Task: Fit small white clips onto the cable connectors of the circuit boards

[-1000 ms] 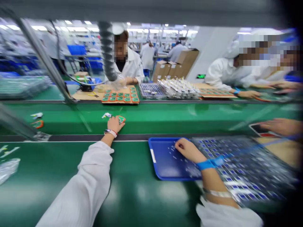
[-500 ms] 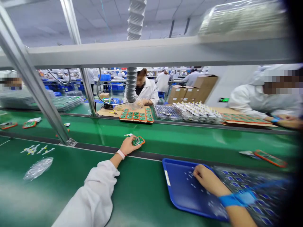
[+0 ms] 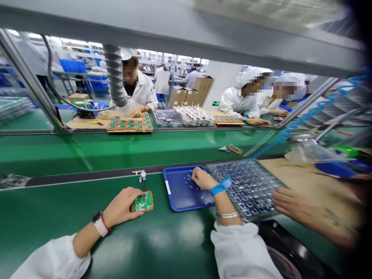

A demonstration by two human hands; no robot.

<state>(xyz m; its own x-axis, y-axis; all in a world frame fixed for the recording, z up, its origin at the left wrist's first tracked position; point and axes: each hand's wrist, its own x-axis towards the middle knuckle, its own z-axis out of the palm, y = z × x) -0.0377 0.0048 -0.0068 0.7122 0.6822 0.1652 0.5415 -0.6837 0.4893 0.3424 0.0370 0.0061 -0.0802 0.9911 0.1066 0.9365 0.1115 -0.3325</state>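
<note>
My left hand [image 3: 123, 205] grips a green circuit board with an orange rim [image 3: 145, 201] by its left side, thumb below and fingers above, over the green bench. A small white part on dark wires [image 3: 143, 177] sticks out from the board's top edge. My right hand [image 3: 202, 177], with a blue wrist strap [image 3: 221, 186], is closed with curled fingers over the blue tray [image 3: 167, 199]. Tiny white pieces [image 3: 190, 186] lie scattered in that tray. Whatever the right fingertips pinch is too small or hidden to make out.
A clear tray of blue-and-white square parts [image 3: 247, 190] adjoins the blue tray. A co-worker's hand [image 3: 293, 203] rests beside it. A coiled blue cord [image 3: 302, 124] runs to my strap. Beyond lies a green conveyor [image 3: 174, 145] carrying another orange-rimmed board [image 3: 235, 149].
My left hand has brought the board from over the conveyor back toward me onto the bench side. My right hand stays closed over the tray. The view has turned right.
</note>
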